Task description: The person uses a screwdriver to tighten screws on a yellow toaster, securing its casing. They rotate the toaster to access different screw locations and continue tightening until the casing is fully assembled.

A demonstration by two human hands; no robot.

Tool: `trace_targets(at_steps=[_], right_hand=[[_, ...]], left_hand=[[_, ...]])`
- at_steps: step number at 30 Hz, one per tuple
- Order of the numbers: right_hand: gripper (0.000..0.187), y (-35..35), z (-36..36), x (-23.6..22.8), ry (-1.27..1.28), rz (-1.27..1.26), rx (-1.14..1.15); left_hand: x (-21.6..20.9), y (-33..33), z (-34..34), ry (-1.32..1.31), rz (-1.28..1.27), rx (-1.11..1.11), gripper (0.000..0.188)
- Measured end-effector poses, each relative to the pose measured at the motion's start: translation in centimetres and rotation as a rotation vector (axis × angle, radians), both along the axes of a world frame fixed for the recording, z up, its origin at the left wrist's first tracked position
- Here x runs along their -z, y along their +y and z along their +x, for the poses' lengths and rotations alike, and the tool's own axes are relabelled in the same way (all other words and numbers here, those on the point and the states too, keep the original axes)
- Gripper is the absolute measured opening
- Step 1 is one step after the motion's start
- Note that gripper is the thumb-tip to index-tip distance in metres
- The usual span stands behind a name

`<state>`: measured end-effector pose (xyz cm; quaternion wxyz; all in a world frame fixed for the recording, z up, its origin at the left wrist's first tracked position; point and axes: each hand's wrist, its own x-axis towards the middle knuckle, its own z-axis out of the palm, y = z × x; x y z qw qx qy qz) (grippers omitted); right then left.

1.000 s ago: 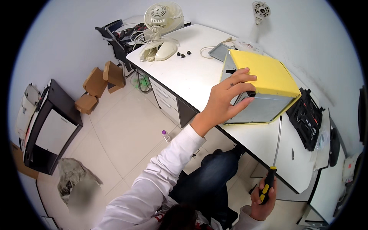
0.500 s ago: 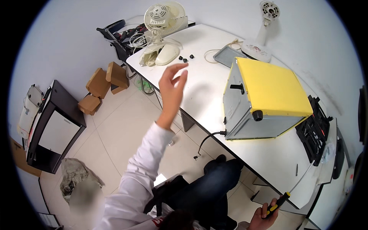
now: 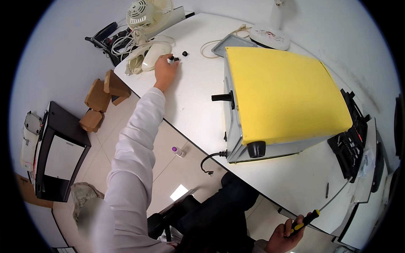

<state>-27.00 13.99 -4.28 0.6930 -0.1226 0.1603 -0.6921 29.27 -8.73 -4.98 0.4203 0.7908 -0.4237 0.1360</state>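
Note:
My left hand reaches to the far left of the table. Its thumb and fingertips close round a small black knob, partly hidden by the fingers. A second black knob is right against the fingertips, and a third black knob lies a little apart. At the lower right, my right hand grips a screwdriver by its black and yellow handle; the long thin shaft points up and right. Between the hands stands a yellow-topped metal box with a black handle and a black knob.
A cream fan with coiled cords stands at the back left. Behind the box are a grey tray and a round white base. A black tool case lies at right. A power cord hangs over the table edge.
My left hand has gone from hovering above the table down to the small black knobs, farther left. The right hand keeps its hold on the screwdriver. The view has shifted, bringing the box nearer.

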Motion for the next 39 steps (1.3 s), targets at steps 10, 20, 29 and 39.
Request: trace_targets(at_steps=[10, 20, 29, 39], right_hand=[[0.023, -0.1, 0.4, 0.7, 0.052, 0.011, 0.043], [0.040, 1.4, 1.3, 0.4, 0.318, -0.127, 0.098], [0.031, 4.1, 6.8, -3.4, 0.642, -0.028, 0.005], [0.036, 5.1, 3.8, -2.8, 1.013, 0.006, 0.013]], left_hand=[[-0.4, 0.2, 0.3, 0.160, 0.012, 0.100, 0.031], [-5.9, 11.6, -13.4, 1.158, -0.627, 0.740, 0.042], [-4.4, 25.7, -33.3, 1.964, -0.426, 1.119, 0.040], [-3.0, 28.3, -39.1, 1.944, -0.005, 1.217, 0.031]])
